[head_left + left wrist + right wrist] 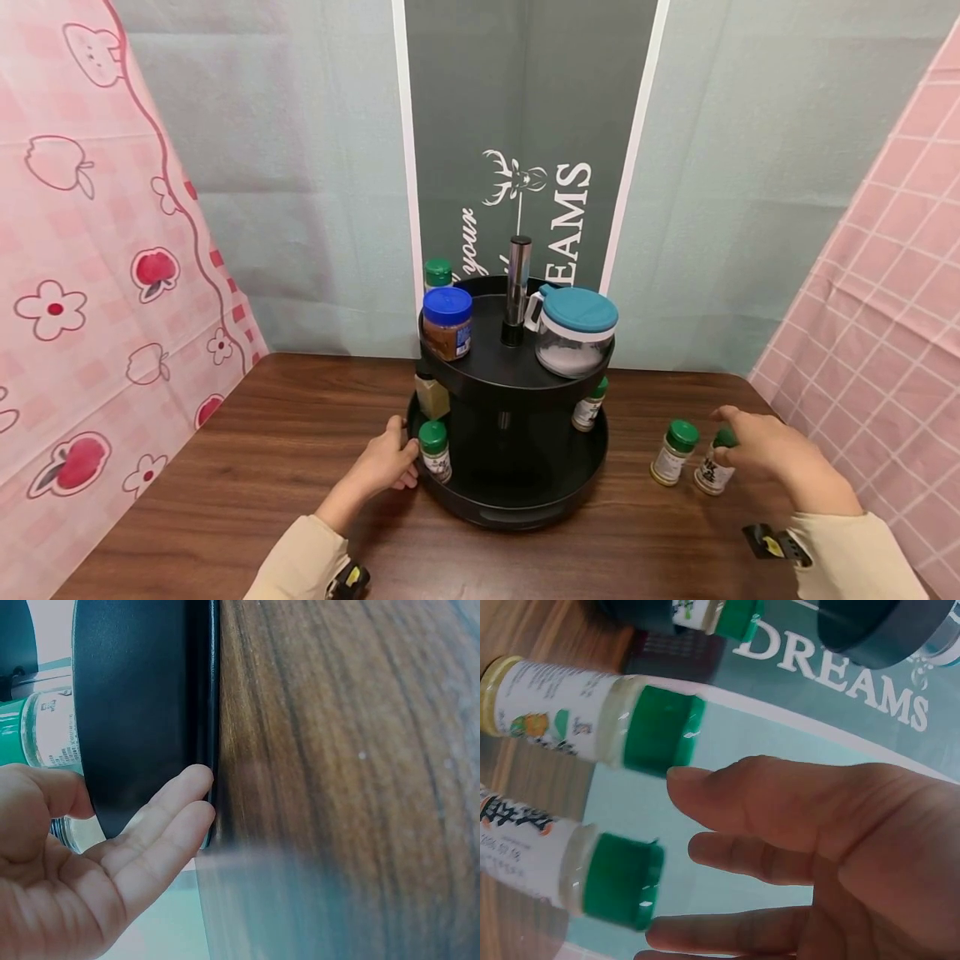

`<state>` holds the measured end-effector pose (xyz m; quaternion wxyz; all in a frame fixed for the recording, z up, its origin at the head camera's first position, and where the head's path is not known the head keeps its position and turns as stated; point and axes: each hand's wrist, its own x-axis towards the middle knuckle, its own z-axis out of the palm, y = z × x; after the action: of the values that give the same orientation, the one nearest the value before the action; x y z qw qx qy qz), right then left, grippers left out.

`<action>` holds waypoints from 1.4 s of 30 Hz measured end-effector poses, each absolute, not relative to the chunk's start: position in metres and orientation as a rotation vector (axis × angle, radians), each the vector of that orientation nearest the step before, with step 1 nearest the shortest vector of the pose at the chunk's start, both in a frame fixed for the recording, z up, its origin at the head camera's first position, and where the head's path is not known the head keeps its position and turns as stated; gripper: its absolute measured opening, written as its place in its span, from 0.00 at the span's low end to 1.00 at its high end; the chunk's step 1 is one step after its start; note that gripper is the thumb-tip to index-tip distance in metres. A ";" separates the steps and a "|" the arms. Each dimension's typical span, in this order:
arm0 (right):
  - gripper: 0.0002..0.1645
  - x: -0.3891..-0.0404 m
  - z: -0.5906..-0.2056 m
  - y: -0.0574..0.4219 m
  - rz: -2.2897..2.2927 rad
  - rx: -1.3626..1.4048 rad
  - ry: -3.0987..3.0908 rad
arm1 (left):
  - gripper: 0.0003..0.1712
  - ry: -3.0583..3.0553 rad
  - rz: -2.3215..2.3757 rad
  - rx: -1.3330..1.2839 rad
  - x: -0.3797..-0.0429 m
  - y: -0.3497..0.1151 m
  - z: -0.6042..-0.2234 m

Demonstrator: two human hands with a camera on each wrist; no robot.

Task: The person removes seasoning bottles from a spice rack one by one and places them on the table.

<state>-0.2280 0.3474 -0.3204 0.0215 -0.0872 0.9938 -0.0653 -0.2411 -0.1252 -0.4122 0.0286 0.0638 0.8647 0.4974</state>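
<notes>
A black two-tier turntable rack (pixel 517 500) stands on the table. At the left of its lower tier my left hand (pixel 386 458) holds the rim, the thumb over the edge and two fingers (pixel 169 832) lying along the outer wall. Close to that thumb, inside the tier, is a green-capped seasoning bottle (pixel 435 454). Over on the right, my right hand (pixel 772 450) hovers with thumb and fingers apart by a green-capped seasoning bottle (pixel 712 471), partly covering its cap in the head view. A second such bottle (pixel 672 454) stands just left of it. Nothing is in the right hand.
The upper tier carries a blue-lidded jar (pixel 447 325), a teal-lidded glass pot (pixel 576 333) and a green-capped bottle (pixel 438 273) around a metal post (pixel 517 279). More bottles stand on the lower tier, including one at the right (pixel 588 408). Patterned cloths surround the wooden table (pixel 270 475).
</notes>
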 end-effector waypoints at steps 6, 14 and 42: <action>0.38 -0.224 -0.311 0.336 -0.166 -0.269 3.085 | 0.22 2.668 1.531 0.190 -0.242 -0.125 -0.413; 0.37 -0.216 -0.305 0.316 -0.157 -0.306 3.118 | 0.22 2.668 1.536 0.191 -0.241 -0.125 -0.413; 0.30 -0.213 -0.320 0.263 -0.220 -0.454 3.109 | 0.22 2.659 1.547 0.211 -0.240 -0.125 -0.411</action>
<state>-0.2131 0.2627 -0.3198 -0.0042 -0.1442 0.9871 -0.0698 -0.2401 -0.1251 -0.4115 0.0288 0.0684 0.8619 0.5015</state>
